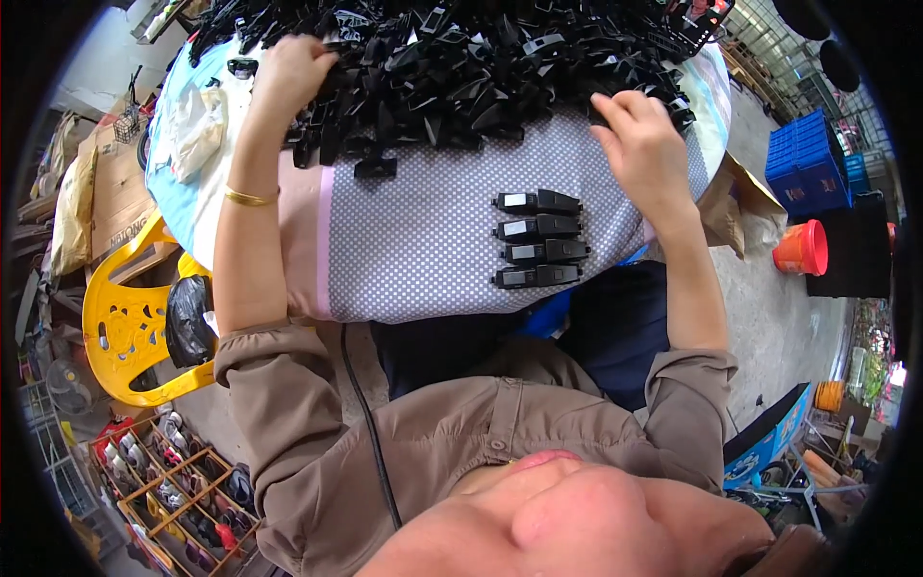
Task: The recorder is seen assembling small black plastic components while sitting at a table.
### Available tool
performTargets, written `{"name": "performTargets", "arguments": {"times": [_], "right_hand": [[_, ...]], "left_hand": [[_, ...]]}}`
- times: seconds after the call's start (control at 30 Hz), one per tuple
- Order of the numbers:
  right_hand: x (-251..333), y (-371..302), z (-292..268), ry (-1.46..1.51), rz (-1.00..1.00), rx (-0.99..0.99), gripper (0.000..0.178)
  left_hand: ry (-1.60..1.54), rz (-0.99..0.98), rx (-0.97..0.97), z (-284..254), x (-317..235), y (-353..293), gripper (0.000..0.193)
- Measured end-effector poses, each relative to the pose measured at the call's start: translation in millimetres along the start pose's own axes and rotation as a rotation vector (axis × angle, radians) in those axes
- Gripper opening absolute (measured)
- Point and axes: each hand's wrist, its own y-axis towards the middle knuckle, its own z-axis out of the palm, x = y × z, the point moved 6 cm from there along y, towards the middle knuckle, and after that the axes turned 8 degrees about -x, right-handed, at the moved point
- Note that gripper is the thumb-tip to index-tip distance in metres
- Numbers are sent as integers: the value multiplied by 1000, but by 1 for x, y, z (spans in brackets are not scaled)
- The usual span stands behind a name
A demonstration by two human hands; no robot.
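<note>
A large heap of black plastic parts (452,82) covers the far side of the cloth-covered table. At the heap's left side, my left hand (291,75) is closed, fingertips pinched on a black plastic part whose shape is mostly hidden among the others. By the heap's right edge is my right hand (635,135), its fingers curled, with thumb and forefinger apart and nothing visible between them. Several black plastic housings (538,228), each with a small pale label, lie in a neat stack of rows nearer me. One loose black part (375,168) rests just in front of the heap.
The patterned tablecloth (413,250) reaches the near edge. A crumpled plastic bag (199,130) lies at the left. Beside the table are a yellow chair (125,322) on the left, and an orange-red bucket (801,247) and blue crates (808,163) on the right.
</note>
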Motion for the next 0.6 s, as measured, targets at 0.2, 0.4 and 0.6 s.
{"name": "performTargets", "arguments": {"times": [0.2,0.4,0.6], "right_hand": [[1,0,8,-30,27,40,22],[11,-5,13,14,-47,17,24],[10,-2,20,-46,31,-25,37]], "left_hand": [[-295,-90,224,25,27,4,31],[-342,-128,146,27,21,2,38],[-652,-290,197,29,29,2,42]]}}
